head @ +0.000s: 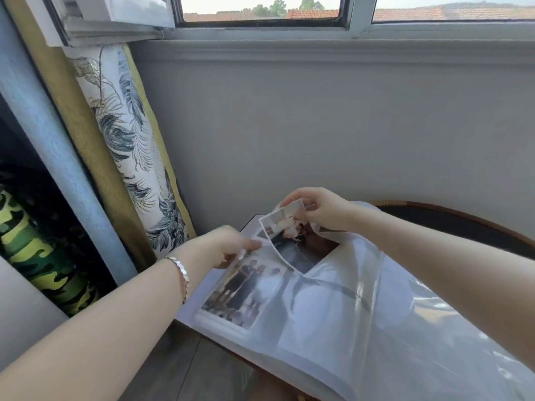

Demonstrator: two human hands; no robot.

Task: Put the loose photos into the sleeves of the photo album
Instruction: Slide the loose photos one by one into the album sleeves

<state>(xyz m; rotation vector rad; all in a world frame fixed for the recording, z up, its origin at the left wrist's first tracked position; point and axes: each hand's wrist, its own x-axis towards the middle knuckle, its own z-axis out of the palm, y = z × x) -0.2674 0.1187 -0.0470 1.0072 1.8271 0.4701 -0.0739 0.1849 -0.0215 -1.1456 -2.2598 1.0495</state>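
Fingertips (pixel 289 201) of the right hand (pixel 321 211) are pinching the top of a curled, white-bordered glossy photo (pixel 292 238), its lower corner meeting a clear plastic sleeve (pixel 333 299) in the open white-paged photo album (pixel 289 366). The left hand (pixel 228 244) is pinching that page's far edge.

I see both bare forearms stretched forward, the left rising from the lower left and the right coming in from the right edge. The left hand (pixel 228 244) pinches the edge of a clear sleeve (pixel 315 287) between thumb and fingers. The right hand (pixel 318 209) (higher and farther out, knuckles up) pinches the top of a photo (pixel 285 227) with curled fingers.
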